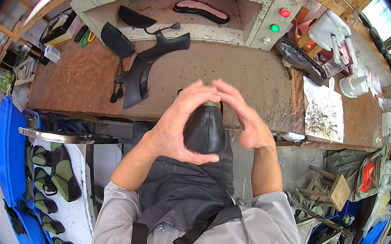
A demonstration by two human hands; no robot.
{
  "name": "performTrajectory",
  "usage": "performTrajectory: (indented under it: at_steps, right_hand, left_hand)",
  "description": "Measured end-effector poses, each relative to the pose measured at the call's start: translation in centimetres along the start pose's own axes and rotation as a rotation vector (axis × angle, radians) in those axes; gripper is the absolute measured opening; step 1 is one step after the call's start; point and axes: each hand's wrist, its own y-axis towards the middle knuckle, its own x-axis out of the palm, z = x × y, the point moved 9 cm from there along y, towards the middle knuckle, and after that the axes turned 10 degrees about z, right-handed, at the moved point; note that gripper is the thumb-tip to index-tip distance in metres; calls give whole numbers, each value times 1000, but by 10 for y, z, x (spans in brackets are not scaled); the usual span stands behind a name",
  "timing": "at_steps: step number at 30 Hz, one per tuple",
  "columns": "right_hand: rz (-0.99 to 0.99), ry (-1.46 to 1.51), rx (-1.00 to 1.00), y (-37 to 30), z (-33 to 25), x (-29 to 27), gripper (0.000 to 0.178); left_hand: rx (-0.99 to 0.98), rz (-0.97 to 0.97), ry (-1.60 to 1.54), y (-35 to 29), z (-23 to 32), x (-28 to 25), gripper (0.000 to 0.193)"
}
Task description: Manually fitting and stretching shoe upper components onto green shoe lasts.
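A black leather shoe upper (206, 129), with a seam down its rounded heel, stands between my hands over my lap. Green shows at its far end, perhaps the last inside it. My left hand (176, 122) is wrapped round its left side, thumb under the near end and fingers over the far end. My right hand (248, 121) arches on the right with fingers and thumb apart. Its palm stands off the leather and its fingertips are close to my left fingers. The right hand is slightly blurred. Whether it touches the upper is hard to see.
Black shoe-upper pieces (138, 72) lie on the brown workbench (240, 69). A pink-topped black sole (202, 11) rests in the cabinet recess (177, 28). Right of it are a dark sole (303, 62) and stained paper (324, 112). Green-and-black shoes (62, 172) fill the left rack; a wooden stool (337, 191) stands right.
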Motion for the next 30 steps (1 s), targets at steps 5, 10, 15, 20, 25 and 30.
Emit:
performTrajectory:
  at_steps: [5,10,15,20,25,30]
  right_hand:
    - [237,293,253,29,-17,11,73]
    - [188,367,258,35,-21,22,60]
    - [129,442,237,50,-27,20,48]
    - [233,358,106,46,-23,17,47]
    - [171,430,141,49,-24,21,44]
    - [100,281,143,47,-31,28,55]
  left_hand:
    - [-26,-18,-57,14,-9,-5,105]
    - [-89,-103,-58,17,-24,-3,89]
    - [-36,0,-128,14,-28,-9,89]
    - [-108,-88,-316,15,-28,0,96]
    - [-149,-21,-310,12,-29,-6,70]
    - [-147,28,-337,10,-27,-8,67]
